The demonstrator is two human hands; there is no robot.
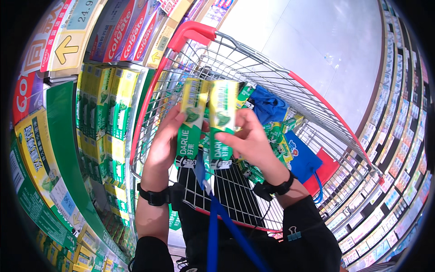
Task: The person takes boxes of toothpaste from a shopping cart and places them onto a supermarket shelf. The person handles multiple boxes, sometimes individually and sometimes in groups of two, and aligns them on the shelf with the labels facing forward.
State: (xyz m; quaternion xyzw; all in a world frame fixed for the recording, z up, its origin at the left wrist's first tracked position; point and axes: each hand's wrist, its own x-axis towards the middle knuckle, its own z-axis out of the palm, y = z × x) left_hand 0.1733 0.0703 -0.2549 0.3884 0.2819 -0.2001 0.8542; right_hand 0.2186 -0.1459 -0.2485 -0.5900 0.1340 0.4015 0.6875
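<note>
My left hand [166, 136] grips a green and yellow Darlie toothpaste box [191, 125] by its left side. In my right hand [249, 136] is a second box of the same kind, a Darlie toothpaste box [222, 115], with the thumb across its front. Both boxes stand upright side by side, a narrow gap between them, above a wire shopping cart [258, 71] with red rims. Beneath and beyond my right hand, several more green and yellow boxes [282, 136] lie loose in the cart. My fingers behind the held boxes are mostly hidden.
To the left, a shelf holds stacked Darlie boxes [119, 98] and, higher up, Colgate boxes [124, 30]. Inside the cart lie a dark blue cloth bundle [268, 103] and a blue bag [302, 156]. A blue lanyard [212, 221] hangs before me. More shelving [390, 129] lines the right.
</note>
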